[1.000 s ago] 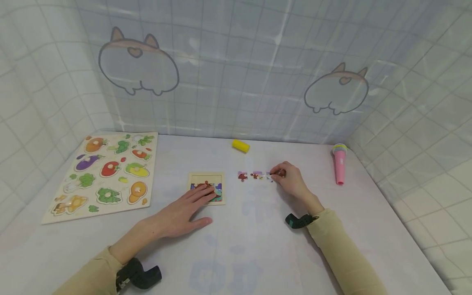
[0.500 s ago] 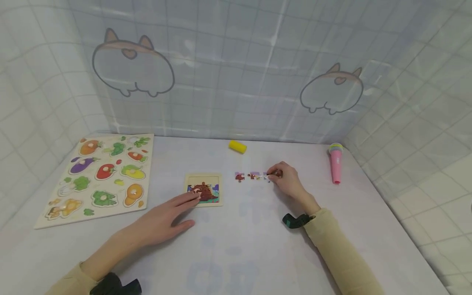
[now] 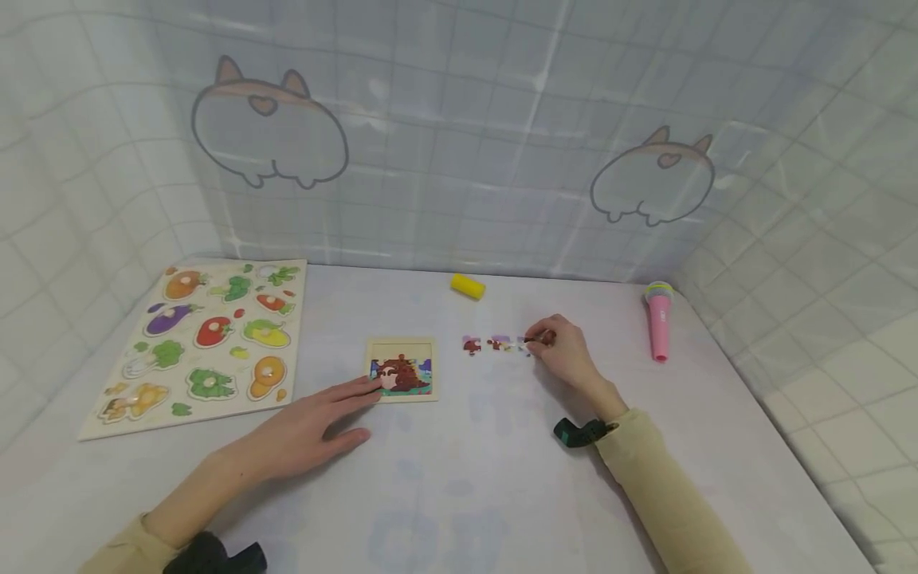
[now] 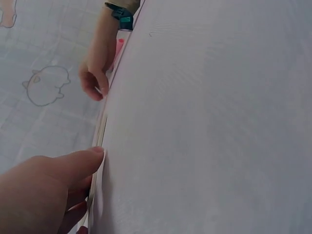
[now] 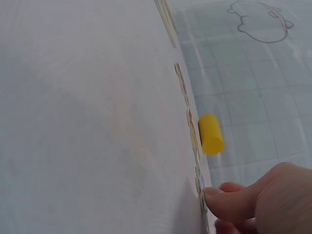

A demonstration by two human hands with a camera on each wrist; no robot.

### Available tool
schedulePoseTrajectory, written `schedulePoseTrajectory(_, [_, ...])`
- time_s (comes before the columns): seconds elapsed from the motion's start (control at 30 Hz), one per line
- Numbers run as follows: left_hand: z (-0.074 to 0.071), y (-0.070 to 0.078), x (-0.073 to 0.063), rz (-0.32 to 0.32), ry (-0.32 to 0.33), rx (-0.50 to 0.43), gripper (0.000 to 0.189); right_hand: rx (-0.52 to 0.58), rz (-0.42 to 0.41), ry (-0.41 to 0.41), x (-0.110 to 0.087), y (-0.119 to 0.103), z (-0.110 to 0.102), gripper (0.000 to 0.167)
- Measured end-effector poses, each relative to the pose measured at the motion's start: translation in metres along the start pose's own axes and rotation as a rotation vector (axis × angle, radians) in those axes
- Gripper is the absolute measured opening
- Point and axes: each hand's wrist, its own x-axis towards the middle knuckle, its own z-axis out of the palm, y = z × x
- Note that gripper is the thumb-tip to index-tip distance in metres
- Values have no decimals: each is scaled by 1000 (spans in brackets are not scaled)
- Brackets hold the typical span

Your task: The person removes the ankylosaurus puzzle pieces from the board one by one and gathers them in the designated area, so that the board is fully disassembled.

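Observation:
My left hand [image 3: 315, 426] lies with straight fingers at the lower left of a small wooden jigsaw tray [image 3: 433, 371]. The fingertips rest on the tray's edge, and in the left wrist view the thumb [image 4: 80, 163] is beside its rim. A partly filled picture of a brown spiky animal [image 3: 402, 375] shows in the tray; its top strip is bare wood. To the right, puzzle pieces lie in a row, one separate piece [image 3: 471, 345] and others [image 3: 500, 343] nearer the hand. My right hand [image 3: 566, 351] pinches a puzzle piece [image 5: 202, 195] at the row's right end, partly hidden by the fingers.
A vegetable peg board [image 3: 240, 391] lies on the left of the table. Behind the puzzle pieces is a yellow cylinder [image 3: 468, 286]. A pink toy microphone [image 3: 660, 323] lies at the far right. Tiled-pattern sheets [image 3: 459, 159] rise at the back and sides.
My left hand has drawn back to the left and down from the middle of the tray, uncovering the picture. The right hand stays at the row's right end.

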Motion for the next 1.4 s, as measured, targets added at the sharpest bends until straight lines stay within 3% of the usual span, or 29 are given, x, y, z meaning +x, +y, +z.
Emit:
schedulePoseTrajectory(0.2, [1, -2, 1, -2, -10, -31, 60, 61, -99, 37, -2, -36, 2, 12])
schedulePoseTrajectory(0.53, [2, -4, -1, -14, -5, -60, 59, 153, -242, -238, 12, -116, 69, 18])
schedulePoseTrajectory(0.7, [1, -6, -3, -12, -7, -73, 58, 175, -276, -387, 19, -145, 98, 21])
schedulePoseTrajectory(0.83, [1, -5, -3, 16, -1, -67, 57, 146, -279, -456, 18, -152, 111, 25])
schedulePoseTrajectory(1.4, [-6, -2, -1, 0, -64, -84, 57, 88, -285, -442, 12, -148, 117, 20])
